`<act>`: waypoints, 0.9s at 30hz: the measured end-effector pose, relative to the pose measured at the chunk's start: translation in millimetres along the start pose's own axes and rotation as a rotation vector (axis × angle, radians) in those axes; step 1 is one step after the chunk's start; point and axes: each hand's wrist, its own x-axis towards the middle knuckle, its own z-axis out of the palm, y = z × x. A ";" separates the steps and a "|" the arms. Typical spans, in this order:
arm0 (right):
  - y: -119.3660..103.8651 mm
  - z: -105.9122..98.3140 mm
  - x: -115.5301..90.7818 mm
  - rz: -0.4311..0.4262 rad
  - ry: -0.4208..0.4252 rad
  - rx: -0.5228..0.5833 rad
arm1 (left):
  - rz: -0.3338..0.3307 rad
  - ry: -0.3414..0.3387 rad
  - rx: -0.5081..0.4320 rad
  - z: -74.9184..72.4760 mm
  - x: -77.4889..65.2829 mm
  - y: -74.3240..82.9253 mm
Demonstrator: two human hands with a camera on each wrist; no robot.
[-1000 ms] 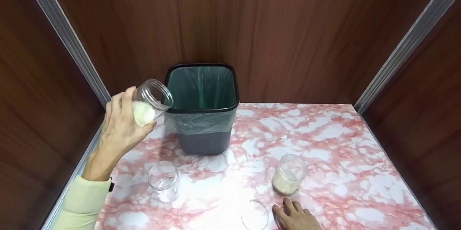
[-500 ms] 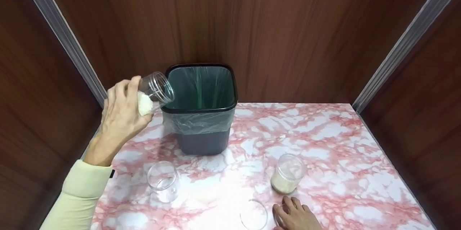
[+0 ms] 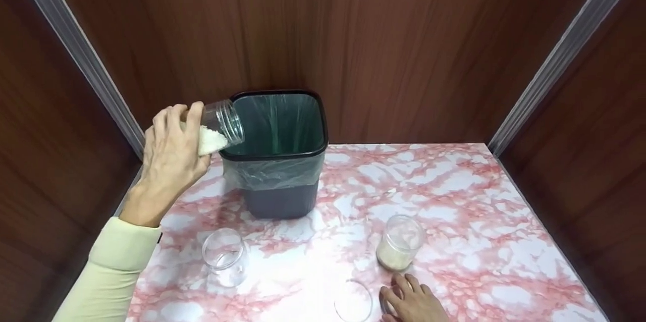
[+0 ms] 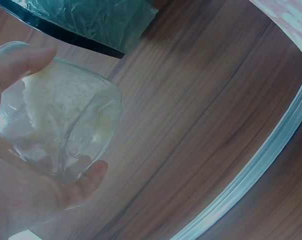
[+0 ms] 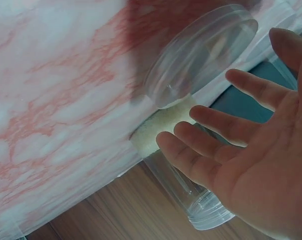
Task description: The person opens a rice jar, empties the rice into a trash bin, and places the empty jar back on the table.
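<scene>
My left hand (image 3: 174, 155) grips a clear jar (image 4: 85, 115) tipped on its side, fingers wrapped round its body. White, rice-like grains (image 3: 211, 141) lie along the jar's lower wall, reaching toward its mouth. That mouth is over the left rim of a dark bin (image 3: 282, 203) lined with a clear bag. Low on the marbled table, my right hand (image 3: 416, 304) has its fingers loosely extended beside a clear round lid (image 5: 203, 55). Just beyond it stands a second clear jar (image 3: 401, 241), partly filled with pale grains.
A clear jar with no visible contents (image 3: 224, 256) stands at the left front. Another clear lid (image 3: 371, 307) lies flat between it and my right hand. Dark wood panels (image 3: 404, 49) with metal corner strips enclose the pink-and-white table (image 3: 454, 201) behind and at both sides.
My left hand has lifted slightly and tilted the jar further toward the bin; the grains inside have slid toward its mouth. My right hand has stayed almost in place.
</scene>
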 end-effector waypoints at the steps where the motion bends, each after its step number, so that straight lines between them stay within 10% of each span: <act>1: -1.0 0.0 1.5 -0.004 -0.001 0.002 | 0.000 -0.002 0.007 -1.3 -0.4 -1.4; 27: 1.3 -5.7 7.4 0.012 -0.139 0.097 | 0.072 -0.073 0.192 6.6 5.4 4.6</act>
